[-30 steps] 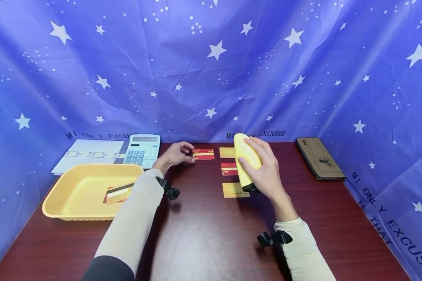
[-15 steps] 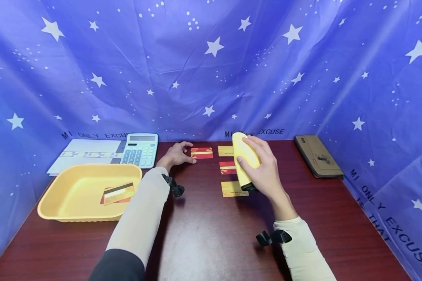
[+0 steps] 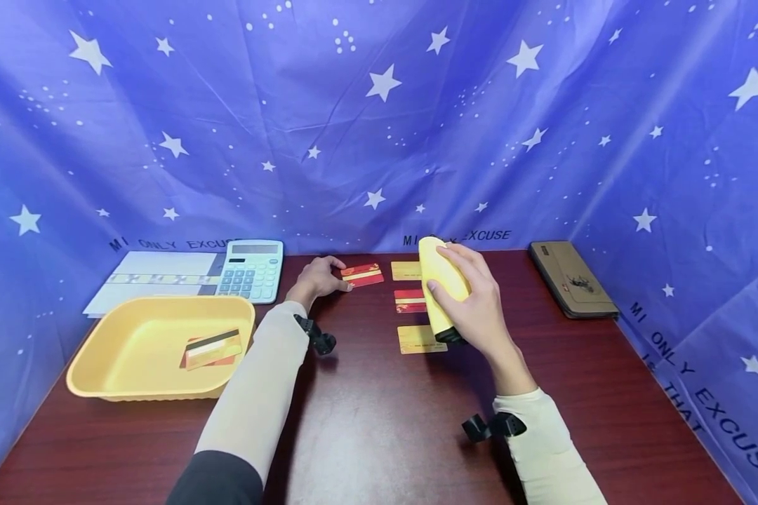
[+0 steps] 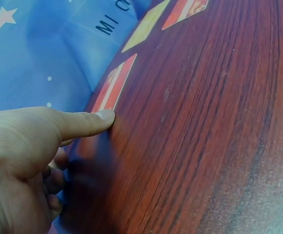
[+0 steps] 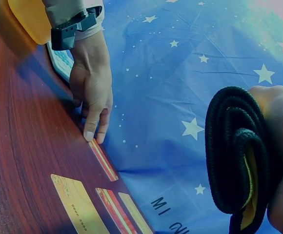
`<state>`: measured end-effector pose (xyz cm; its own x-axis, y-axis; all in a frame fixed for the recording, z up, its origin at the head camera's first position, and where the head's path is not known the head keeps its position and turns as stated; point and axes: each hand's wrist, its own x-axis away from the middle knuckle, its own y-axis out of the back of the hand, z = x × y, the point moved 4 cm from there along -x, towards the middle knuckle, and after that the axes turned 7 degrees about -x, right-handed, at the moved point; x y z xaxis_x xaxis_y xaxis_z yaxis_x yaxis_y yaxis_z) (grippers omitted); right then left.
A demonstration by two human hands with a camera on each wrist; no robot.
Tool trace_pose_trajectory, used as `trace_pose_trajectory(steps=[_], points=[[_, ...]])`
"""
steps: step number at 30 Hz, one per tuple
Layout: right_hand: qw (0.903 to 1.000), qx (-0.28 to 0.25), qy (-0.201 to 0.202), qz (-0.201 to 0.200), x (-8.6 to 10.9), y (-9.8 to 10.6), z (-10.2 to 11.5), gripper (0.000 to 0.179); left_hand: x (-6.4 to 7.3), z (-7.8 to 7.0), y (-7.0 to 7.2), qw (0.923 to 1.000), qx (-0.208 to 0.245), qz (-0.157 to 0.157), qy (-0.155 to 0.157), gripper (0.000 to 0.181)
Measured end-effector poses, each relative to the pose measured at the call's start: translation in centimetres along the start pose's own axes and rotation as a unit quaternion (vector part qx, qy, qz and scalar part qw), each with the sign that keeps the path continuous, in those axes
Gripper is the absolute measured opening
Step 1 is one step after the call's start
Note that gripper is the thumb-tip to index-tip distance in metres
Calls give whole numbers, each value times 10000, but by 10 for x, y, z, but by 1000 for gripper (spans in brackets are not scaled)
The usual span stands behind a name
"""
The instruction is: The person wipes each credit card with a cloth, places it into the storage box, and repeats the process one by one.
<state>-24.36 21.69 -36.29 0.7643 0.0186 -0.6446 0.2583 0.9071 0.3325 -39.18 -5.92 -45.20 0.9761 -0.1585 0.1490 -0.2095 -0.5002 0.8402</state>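
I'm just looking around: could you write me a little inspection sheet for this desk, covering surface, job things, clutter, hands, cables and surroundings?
Surface: glossy dark-red wood-grain table.
Job's things: red card, yellow roll, three more cards lying in a column.
Clutter: yellow tray holding overlapping cards, calculator, brown case.
Hands: left hand pinches the red card's edge; right hand grips the yellow roll.
Cables: nothing seen.
Surroundings: blue star-print curtain behind and along both sides.

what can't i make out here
- Head: right end of middle red card, behind folded cloth
- Head: much of lower card in yellow tray, under upper card
- Head: digits on nearest yellow card, too small
- Right wrist: part of right hand, cut off by right edge
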Motion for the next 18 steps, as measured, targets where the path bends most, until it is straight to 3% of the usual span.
trace_pose_trajectory(steps=[12,18], points=[[9999,86,-36,89,0,-4,-3,57,7,-4,-7,9981,200,-528,242,54],[9999,84,-44,50,1,-3,-3,57,12,-11,-12,9962,261,-821,141,55]])
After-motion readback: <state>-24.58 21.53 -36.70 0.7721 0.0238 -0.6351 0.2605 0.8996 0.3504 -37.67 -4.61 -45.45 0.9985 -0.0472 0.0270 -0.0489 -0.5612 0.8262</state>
